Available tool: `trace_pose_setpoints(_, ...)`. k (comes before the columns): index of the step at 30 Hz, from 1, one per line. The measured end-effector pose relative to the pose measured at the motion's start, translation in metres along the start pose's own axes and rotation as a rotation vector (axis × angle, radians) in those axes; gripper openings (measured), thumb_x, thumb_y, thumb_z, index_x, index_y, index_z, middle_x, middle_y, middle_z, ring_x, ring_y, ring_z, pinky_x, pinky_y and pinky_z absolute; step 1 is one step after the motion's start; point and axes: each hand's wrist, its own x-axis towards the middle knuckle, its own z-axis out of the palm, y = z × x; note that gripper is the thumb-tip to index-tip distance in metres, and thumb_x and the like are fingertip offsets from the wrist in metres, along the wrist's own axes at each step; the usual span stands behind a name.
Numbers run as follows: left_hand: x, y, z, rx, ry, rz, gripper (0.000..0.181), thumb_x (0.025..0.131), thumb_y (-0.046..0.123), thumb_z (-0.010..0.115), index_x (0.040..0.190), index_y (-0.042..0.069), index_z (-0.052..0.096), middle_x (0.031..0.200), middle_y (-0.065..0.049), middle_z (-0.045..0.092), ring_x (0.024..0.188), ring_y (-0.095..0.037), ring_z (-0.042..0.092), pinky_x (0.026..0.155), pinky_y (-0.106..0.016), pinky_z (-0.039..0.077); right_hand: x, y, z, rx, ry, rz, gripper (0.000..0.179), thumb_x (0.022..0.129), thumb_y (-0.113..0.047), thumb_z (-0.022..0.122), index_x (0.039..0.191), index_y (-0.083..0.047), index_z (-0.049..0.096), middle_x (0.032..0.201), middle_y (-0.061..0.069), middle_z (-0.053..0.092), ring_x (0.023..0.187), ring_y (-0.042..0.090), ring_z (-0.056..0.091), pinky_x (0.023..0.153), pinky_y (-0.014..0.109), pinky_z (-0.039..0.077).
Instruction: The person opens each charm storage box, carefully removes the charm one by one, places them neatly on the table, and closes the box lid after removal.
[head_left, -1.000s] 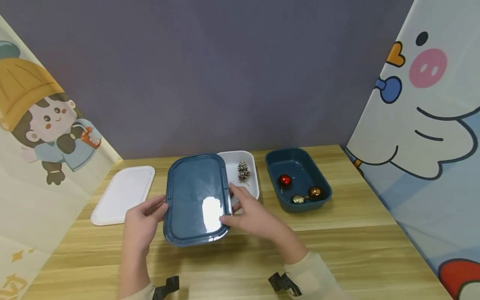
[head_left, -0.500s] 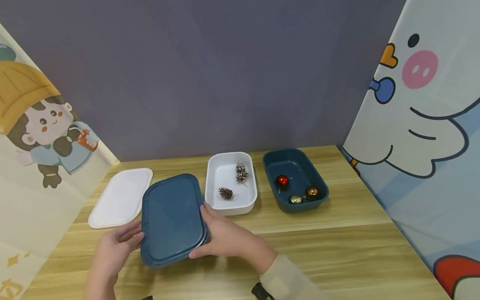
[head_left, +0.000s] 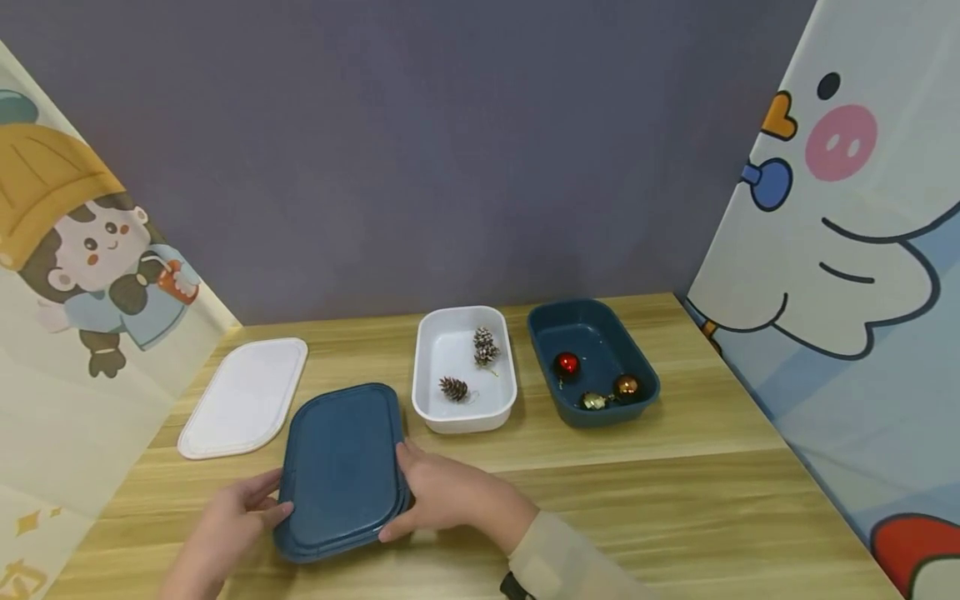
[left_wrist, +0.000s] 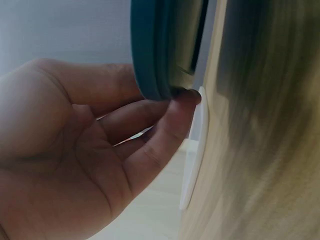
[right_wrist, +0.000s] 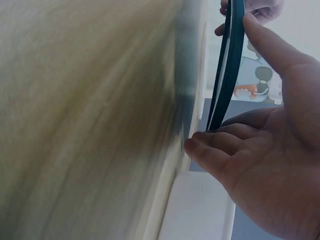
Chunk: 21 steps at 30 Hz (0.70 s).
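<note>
A dark blue rectangular lid (head_left: 345,467) is held by both hands low over the wooden table, near its front left. My left hand (head_left: 236,521) pinches the left edge. In the left wrist view, the thumb and fingers lie on either side of the lid's rim (left_wrist: 145,50), which is apart from the tabletop. On the opposite edge, my right hand (head_left: 446,492) grips the near right corner. The right wrist view shows its thumb on one face of the lid (right_wrist: 232,65) and its fingers under the other.
A white lid (head_left: 243,400) lies flat at the back left. Behind my right hand stands a white container (head_left: 465,425) with pinecones (head_left: 453,387). To its right, a dark blue container (head_left: 611,415) holds a red bauble (head_left: 567,363), a copper one and a gold ornament. Walls border the table.
Both hands have carried the blue lid left, down and toward the front, away from the white container, whose pinecones are now uncovered. The containers and white lid stay in place.
</note>
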Motion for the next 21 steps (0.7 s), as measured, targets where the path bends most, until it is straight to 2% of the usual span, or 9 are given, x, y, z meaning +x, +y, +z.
trace_pose_setpoints(3, 0.002, -0.003, 0.006, 0.08, -0.017, 0.023, 0.079, 0.097, 0.027, 0.079, 0.154, -0.013, 0.043, 0.128, -0.031, 0.067, 0.12, -0.042, 0.062, 0.096, -0.056, 0.056, 0.003, 0.0, 0.003, -0.009, -0.031, 0.017, 0.12, 0.087, -0.064, 0.08, 0.169, 0.0, 0.02, 0.177, 0.021, 0.021, 0.165, 0.026, 0.026, 0.131, 0.032, 0.031)
trace_pose_setpoints(4, 0.003, -0.003, 0.008, 0.097, -0.025, 0.03, 0.081, 0.095, 0.028, 0.08, 0.154, -0.014, 0.043, 0.128, -0.031, 0.067, 0.12, -0.043, 0.061, 0.097, -0.057, 0.055, 0.004, 0.0, 0.003, -0.015, -0.038, 0.02, 0.119, 0.088, -0.064, 0.08, 0.169, 0.0, 0.02, 0.177, 0.021, 0.02, 0.165, 0.026, 0.026, 0.131, 0.032, 0.032)
trace_pose_setpoints(7, 0.007, -0.005, 0.015, 0.108, -0.049, 0.045, 0.088, 0.093, 0.032, 0.083, 0.155, -0.014, 0.041, 0.142, -0.044, 0.055, 0.132, -0.057, 0.055, 0.106, -0.064, 0.051, 0.005, 0.001, 0.007, -0.064, -0.05, 0.019, 0.117, 0.09, -0.065, 0.077, 0.168, 0.001, 0.022, 0.176, 0.022, 0.022, 0.164, 0.026, 0.027, 0.131, 0.031, 0.032)
trace_pose_setpoints(11, 0.012, -0.005, 0.021, 0.098, -0.074, 0.048, 0.096, 0.091, 0.037, 0.085, 0.157, -0.014, 0.037, 0.159, -0.046, 0.033, 0.147, -0.064, 0.037, 0.116, -0.07, 0.041, 0.004, 0.004, 0.01, -0.136, -0.044, 0.007, 0.113, 0.091, -0.064, 0.076, 0.167, 0.002, 0.025, 0.175, 0.022, 0.025, 0.164, 0.025, 0.029, 0.13, 0.03, 0.033)
trace_pose_setpoints(16, 0.015, -0.006, 0.022, 0.118, -0.089, 0.071, 0.101, 0.088, 0.038, 0.088, 0.157, -0.014, 0.035, 0.161, -0.046, 0.031, 0.147, -0.064, 0.037, 0.116, -0.071, 0.041, 0.004, 0.006, 0.011, -0.18, -0.051, 0.015, 0.107, 0.092, -0.064, 0.076, 0.166, 0.0, 0.032, 0.177, 0.018, 0.025, 0.165, 0.023, 0.027, 0.13, 0.03, 0.034)
trace_pose_setpoints(21, 0.009, -0.012, 0.018, 0.241, -0.119, 0.075, 0.116, 0.082, 0.045, 0.092, 0.156, -0.019, 0.031, 0.161, -0.049, 0.023, 0.145, -0.07, 0.031, 0.113, -0.075, 0.04, 0.006, 0.006, 0.012, -0.226, -0.075, 0.021, 0.1, 0.094, -0.065, 0.072, 0.164, -0.002, 0.038, 0.178, 0.016, 0.023, 0.165, 0.023, 0.027, 0.129, 0.03, 0.035)
